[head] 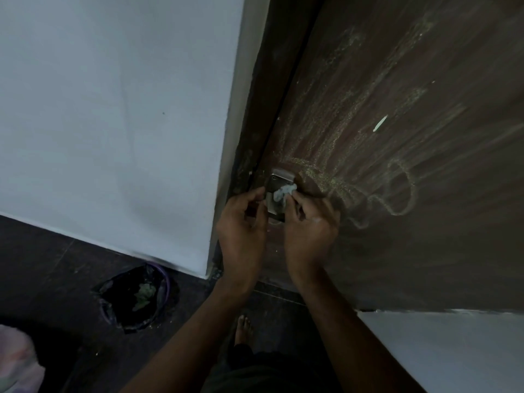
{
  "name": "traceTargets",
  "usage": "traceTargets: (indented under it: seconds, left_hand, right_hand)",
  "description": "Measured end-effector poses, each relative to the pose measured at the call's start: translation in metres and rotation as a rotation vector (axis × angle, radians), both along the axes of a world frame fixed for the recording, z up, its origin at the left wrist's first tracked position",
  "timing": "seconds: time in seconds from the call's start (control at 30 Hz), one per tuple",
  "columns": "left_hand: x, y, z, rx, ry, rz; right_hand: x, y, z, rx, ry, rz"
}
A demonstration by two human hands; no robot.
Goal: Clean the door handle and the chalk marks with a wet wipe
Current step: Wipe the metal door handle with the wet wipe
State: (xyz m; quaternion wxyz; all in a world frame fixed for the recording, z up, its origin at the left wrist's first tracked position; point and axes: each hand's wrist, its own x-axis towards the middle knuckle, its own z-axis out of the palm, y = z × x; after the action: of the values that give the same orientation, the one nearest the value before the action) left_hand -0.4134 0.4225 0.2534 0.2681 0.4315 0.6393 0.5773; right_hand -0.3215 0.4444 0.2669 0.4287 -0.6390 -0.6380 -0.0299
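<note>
both forearms come up from the bottom edge, nearest the lens, w/ a bare foot [243, 329] on the dark floor [56, 265] between them. right hand [310, 228] is up at the door handle [276, 191], fingers curled & pinching a crumpled pale wet wipe [284, 192], wipe pressed right onto the metal face of the handle. left hand [241, 222] sits just beside it on the handle's left side, fingers curled in toward the plate edge; looks like it's touching the metal, but can't tell if it's actually gripping. handle is a steel plate on the left edge of the brown door [425, 251], right by the dark frame [255, 109]. chalk marks [397, 194] run across the door to the right of the handle: looping scribble near the right hand, fainter streaks fanning up & right. 1 small bright white fleck [380, 123] higher on the door. white wall [113, 109] fills the left side. down on the floor by the wall corner, a bin w/ a black liner [136, 299], purple rim showing, something crumpled & greenish inside. blurry pale shape at bottom left corner, can't tell what.
</note>
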Motion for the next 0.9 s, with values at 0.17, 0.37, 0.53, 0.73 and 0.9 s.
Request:
traceTargets:
  seconds: [0.17,0.37,0.53,0.73,0.9]
  left_hand:
    - [-0.002,-0.001,-0.002,-0.006,0.005,0.02]
    - [-0.004,-0.006,-0.008,-0.055,0.003,0.036]
    - [0.003,-0.018,-0.023,-0.213,-0.198,0.041]
    - [0.017,-0.003,-0.042,-0.446,-0.844,-0.318]
    - [0.023,0.022,-0.042,-0.471,-1.475,-0.351]
  right_hand:
    - [0.0,0.003,0.003,-0.094,0.084,-0.012]
    - [0.006,0.008,-0.001,-0.254,0.445,-0.017]
    - [-0.001,0.012,0.002,-0.41,0.495,-0.04]
    - [0.009,0.023,0.017,-0.624,0.516,-0.018]
    - [0.017,0.028,0.024,-0.739,0.505,0.052]
